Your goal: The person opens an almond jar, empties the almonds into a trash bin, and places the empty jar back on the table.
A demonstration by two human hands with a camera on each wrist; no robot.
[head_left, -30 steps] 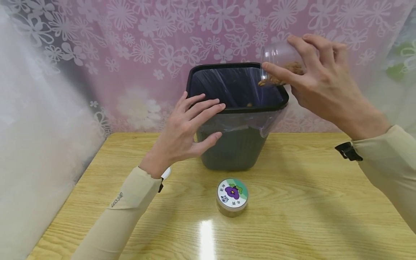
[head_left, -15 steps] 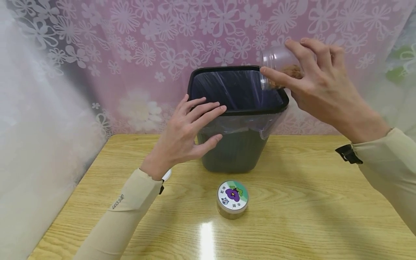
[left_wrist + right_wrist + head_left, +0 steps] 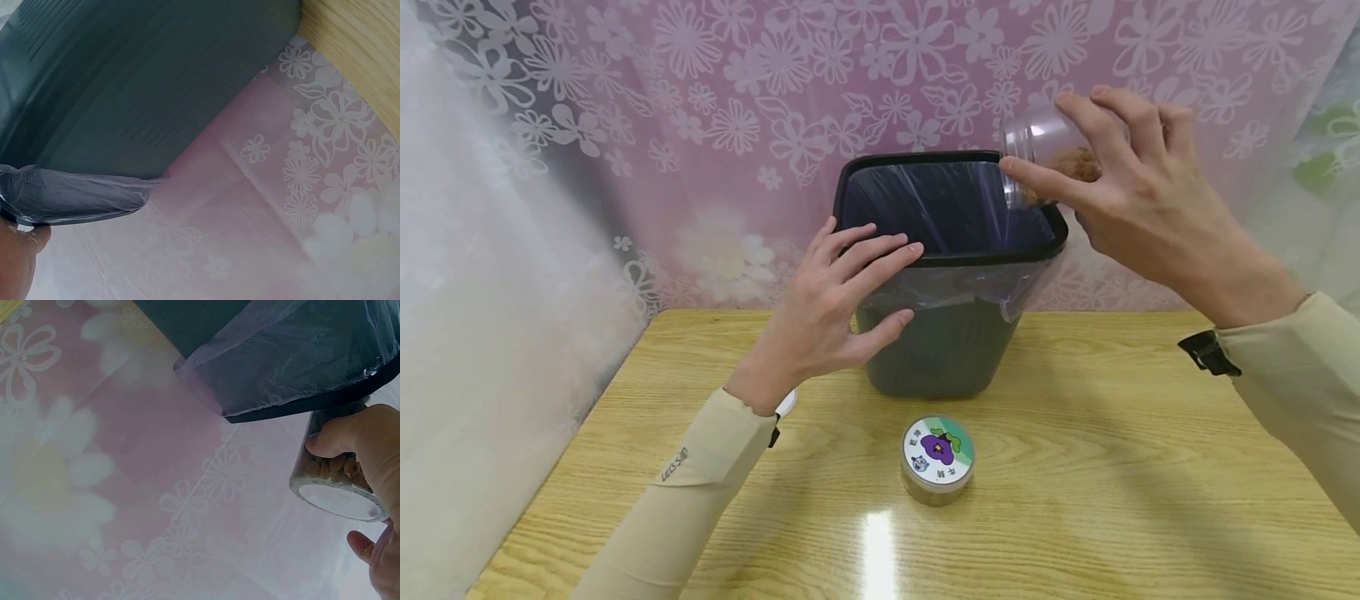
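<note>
My right hand grips a clear plastic jar tilted on its side, its mouth over the right part of the bin's opening. Brown nut-like pieces lie inside the jar, towards its base. A dark grey bin stands upright on the table, lined with a translucent plastic bag folded over its black rim. My left hand rests at the rim's near left corner, fingers extended and spread, thumb apart outside the bin. The bottom of the bin's inside is hidden.
A round lidded tub with a purple flower label stands in front of the bin. A white disc, perhaps a lid, is partly hidden behind my left wrist. A pink floral curtain hangs behind the wooden table.
One second ago pieces lay at the jar's mouth and a small one showed inside the bin; now those pieces sit deeper and none shows in the bin. The jar's mouth is slightly lower; my left hand stays.
</note>
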